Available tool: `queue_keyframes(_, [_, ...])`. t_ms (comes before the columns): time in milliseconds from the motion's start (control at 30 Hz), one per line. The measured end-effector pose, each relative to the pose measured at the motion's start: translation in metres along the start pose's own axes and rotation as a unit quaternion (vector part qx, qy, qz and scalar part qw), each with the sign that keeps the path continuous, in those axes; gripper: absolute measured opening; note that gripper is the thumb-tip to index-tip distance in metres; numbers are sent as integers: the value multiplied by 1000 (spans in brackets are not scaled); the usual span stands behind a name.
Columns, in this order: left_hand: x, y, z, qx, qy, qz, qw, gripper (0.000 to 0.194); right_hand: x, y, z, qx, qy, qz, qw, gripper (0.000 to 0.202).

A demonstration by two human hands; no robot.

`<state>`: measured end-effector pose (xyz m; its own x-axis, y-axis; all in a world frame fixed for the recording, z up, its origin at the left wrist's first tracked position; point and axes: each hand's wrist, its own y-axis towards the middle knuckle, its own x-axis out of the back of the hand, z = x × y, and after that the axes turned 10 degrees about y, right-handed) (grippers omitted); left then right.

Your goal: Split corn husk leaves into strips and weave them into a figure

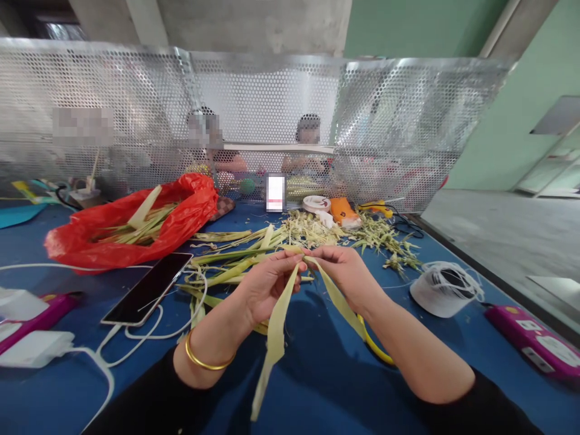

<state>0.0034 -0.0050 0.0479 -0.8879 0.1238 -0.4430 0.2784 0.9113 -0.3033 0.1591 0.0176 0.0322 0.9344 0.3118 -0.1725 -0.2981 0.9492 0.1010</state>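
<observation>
A pale green leaf strip (277, 332) is pinched between my two hands near the middle of the view, with two long ends hanging down. My left hand (270, 281) closes its fingers on the strip from the left, and a gold bangle is on that wrist. From the right, my right hand (345, 272) pinches the same strip, its fingertips meeting those of my left hand. Long green leaf strips (226, 266) lie on the blue table behind and to the left of my hands. A yellow curved object (378, 350) shows partly behind my right forearm.
A red bag (194, 208) of leaves and a phone (147, 290) with white cables lie left. Leaf scraps (312, 229), an orange packet (344, 211) and a lit phone (275, 193) stand behind; a string spool (444, 290) and purple power strip (532, 338) are right. People sit beyond the mesh.
</observation>
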Motion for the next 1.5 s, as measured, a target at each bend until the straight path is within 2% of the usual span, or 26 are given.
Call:
queue_keyframes(167, [-4,1,6,-67,87,-71,991,7,-2,-3,0,-24,-40,-32,998,27])
queue_keyframes(333, [-7,4,14,-175,206,-122,955,4,-4,-6,-3,-26,-59,-56,996,25])
queue_keyframes(500, [-4,8,17,-190,266,-159,932,7,-3,-8,-6,38,-196,-80,977,17])
queue_keyframes(600, [-1,10,17,-206,309,-175,912,10,-3,-5,-8,50,-224,-73,970,17])
queue_keyframes(667, [0,10,16,-193,295,-158,922,10,-1,-2,-8,40,-219,-60,973,18])
queue_keyframes(800, [3,7,10,-113,201,-80,970,8,6,5,-1,58,-217,-16,974,17])
queue_keyframes(867, [3,4,7,-78,172,-74,979,11,10,5,6,50,-193,-22,980,21])
queue_keyframes(967, [4,3,2,-40,150,-79,985,11,16,2,16,16,-170,-25,985,33])
queue_keyframes(1100, [4,3,1,-7,130,-73,989,17,17,0,17,-10,-216,56,975,34])
queue_keyframes(1167, [4,3,3,-9,147,-73,987,22,16,1,13,-8,-221,70,973,30])
queue_keyframes(1267, [2,3,6,-13,180,-77,981,22,13,2,6,14,-231,74,970,26])
queue_keyframes(1400, [2,4,7,9,180,-85,980,11,11,1,5,88,-340,70,934,23])
queue_keyframes(1500, [3,5,6,25,175,-75,981,9,11,-1,7,127,-378,59,915,23])
